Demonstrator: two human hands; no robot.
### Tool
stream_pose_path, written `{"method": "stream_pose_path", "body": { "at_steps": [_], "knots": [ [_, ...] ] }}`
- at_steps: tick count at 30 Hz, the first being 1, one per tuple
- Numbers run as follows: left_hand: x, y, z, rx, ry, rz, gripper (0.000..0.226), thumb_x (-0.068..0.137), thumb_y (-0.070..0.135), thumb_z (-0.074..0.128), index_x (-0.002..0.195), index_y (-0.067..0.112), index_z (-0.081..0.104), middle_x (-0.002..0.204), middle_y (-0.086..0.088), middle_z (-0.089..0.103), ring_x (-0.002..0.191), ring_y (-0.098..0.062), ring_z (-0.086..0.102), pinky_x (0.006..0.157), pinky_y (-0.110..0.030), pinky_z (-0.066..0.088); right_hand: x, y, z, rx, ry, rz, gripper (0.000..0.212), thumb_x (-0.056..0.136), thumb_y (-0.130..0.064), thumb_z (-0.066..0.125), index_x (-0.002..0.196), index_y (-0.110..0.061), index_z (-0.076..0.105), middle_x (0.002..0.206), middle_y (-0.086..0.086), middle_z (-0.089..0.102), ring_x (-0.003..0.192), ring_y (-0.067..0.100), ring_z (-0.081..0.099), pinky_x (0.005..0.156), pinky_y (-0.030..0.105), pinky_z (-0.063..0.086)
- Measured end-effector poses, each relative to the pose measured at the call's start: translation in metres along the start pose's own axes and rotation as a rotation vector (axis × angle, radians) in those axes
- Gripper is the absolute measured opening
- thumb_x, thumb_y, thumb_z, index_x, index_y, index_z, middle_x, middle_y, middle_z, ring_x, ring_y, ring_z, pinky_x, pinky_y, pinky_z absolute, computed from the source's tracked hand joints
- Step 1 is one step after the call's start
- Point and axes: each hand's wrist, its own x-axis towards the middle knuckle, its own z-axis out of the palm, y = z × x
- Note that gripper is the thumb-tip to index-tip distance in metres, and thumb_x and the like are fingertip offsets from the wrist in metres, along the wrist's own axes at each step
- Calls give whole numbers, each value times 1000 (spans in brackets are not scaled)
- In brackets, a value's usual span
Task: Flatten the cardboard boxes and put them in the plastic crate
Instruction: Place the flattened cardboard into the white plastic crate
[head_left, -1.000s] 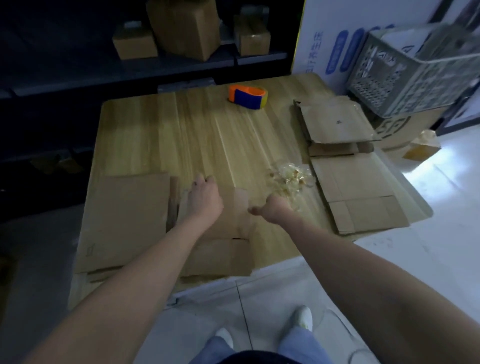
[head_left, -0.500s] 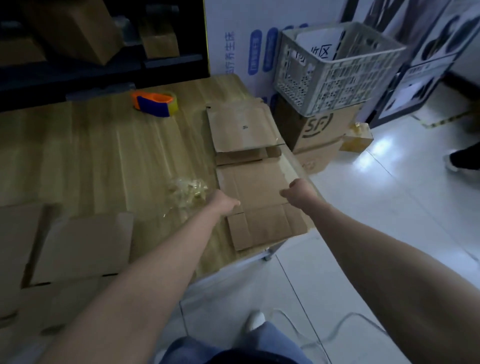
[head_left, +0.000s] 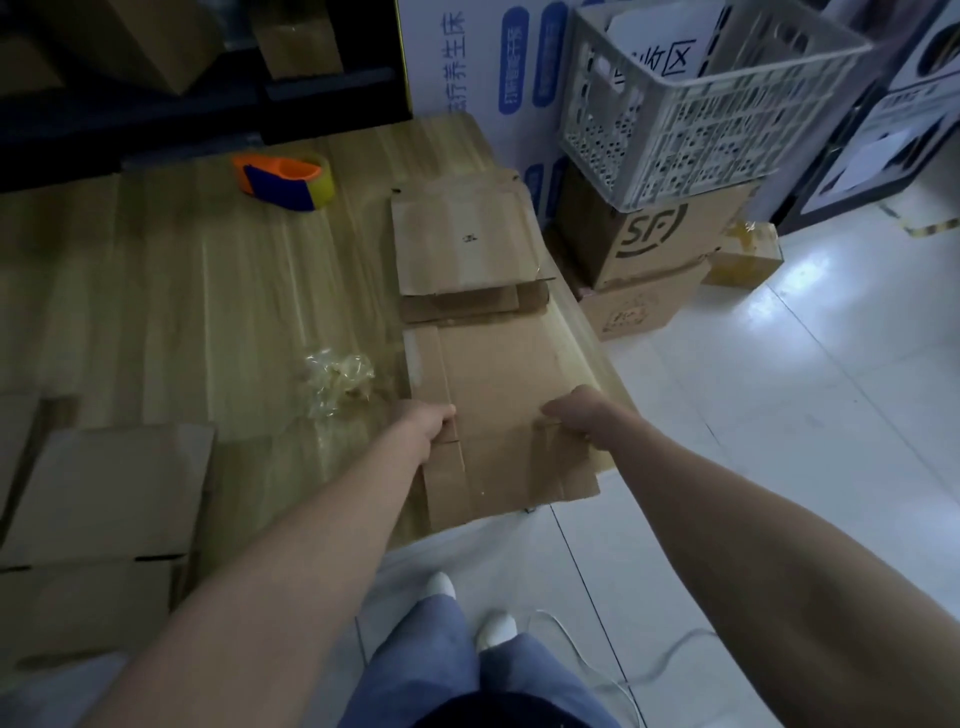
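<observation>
- Two bare hands are on the near flattened box, which lies at the right-hand edge of the wooden table, its nearest end overhanging the table's front edge.
- Left hand: fingers curled round the box's left flap at the fold line; thumb hidden beneath the hand.
- Right hand: closed like a fist on the box's right side, fingers curled in against the cardboard. How far they reach under the sheet cannot be told.
- Second flattened box: lies flat just beyond the first, its near flaps overlapping the first box's far edge.
- Plastic crate: grey lattice walls, off the table to the right, standing tilted on the brown carton marked SF. That carton rests on another carton on the white tiled floor. None of the flattened boxes on the table touches the crate.
- Further flattened cardboard: stacked at the table's near left corner, well apart from both hands.
- Wad of clear tape: on the tabletop just left of the held box, near the left hand.
- Tape dispenser: orange and blue, towards the table's far side.
- Small box: on the floor, right of the carton stack.
- White cable: trailing over the floor by the person's feet.
</observation>
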Motion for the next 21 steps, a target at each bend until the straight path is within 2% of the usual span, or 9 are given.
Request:
{"method": "stream_pose_path", "body": {
  "at_steps": [2, 3, 6, 8, 10, 12, 14, 17, 21],
  "knots": [
    [-3, 6, 1, -57, -43, -33, 42, 85, 12, 68, 122, -4, 55, 125, -18, 59, 110, -30, 58, 91, -41, 48, -2, 1, -6, 108, -45, 42, 39, 87, -34, 66, 111, -5, 56, 98, 7, 59, 73, 16, 52, 64, 29, 43],
    [-4, 11, 1, -56, -58, -29, 48, 85, 14, 68, 126, -3, 52, 129, -18, 57, 115, -31, 55, 94, -43, 47, -4, 1, -11, 134, -59, 69, 47, 88, -39, 64, 117, -4, 54, 100, 6, 59, 77, 18, 53, 65, 30, 44],
    [-4, 33, 1, -55, -88, 40, 70, 86, 16, 68, 144, 5, 32, 143, -14, 44, 125, -32, 47, 98, -43, 43, -7, -3, -26, 152, -84, 121, 71, 87, -60, 53, 131, -6, 46, 127, 12, 54, 109, 30, 52, 90, 41, 45],
    [-3, 50, -2, -69, -86, 101, 78, 87, 15, 67, 148, 8, 21, 147, -10, 38, 128, -30, 43, 92, -36, 41, -6, -16, -37, 194, -75, 110, 79, 85, -67, 47, 134, -6, 42, 129, 12, 52, 114, 30, 50, 95, 43, 44],
    [1, 70, -10, -99, -71, 159, 72, 87, 14, 67, 146, 6, 27, 141, -9, 45, 124, -28, 47, 84, -31, 39, -6, -36, -44, 242, 1, 71, 76, 87, -67, 46, 131, -5, 44, 116, 11, 56, 103, 27, 53, 89, 40, 47],
    [6, 90, -20, -126, -59, 205, 65, 86, 14, 67, 142, 5, 34, 138, -10, 49, 120, -28, 50, 83, -31, 39, -4, -61, -50, 273, 128, 7, 70, 88, -61, 50, 128, -5, 47, 105, 10, 57, 97, 26, 55, 85, 39, 49],
    [14, 108, -32, -141, -26, 241, 63, 86, 16, 67, 139, 3, 36, 138, -12, 49, 120, -29, 50, 86, -33, 39, 2, -85, -53, 288, 218, -78, 66, 89, -55, 53, 132, -6, 46, 110, 10, 55, 100, 26, 55, 83, 38, 49],
    [30, 130, -53, -150, 53, 263, 65, 86, 20, 69, 138, 1, 34, 141, -14, 44, 123, -31, 46, 95, -38, 39, 16, -116, -56, 252, 257, -164, 63, 91, -51, 53, 135, -6, 47, 112, 9, 55, 97, 23, 52, 77, 33, 42],
    [51, 152, -79, -191, 111, 203, 67, 83, 23, 71, 138, 4, 37, 137, -14, 49, 119, -34, 49, 100, -49, 41, 41, -143, -63, 229, 276, -141, 56, 90, -49, 56, 125, -7, 53, 86, 0, 52, 73, 16, 49, 61, 30, 38]
  ]
}}
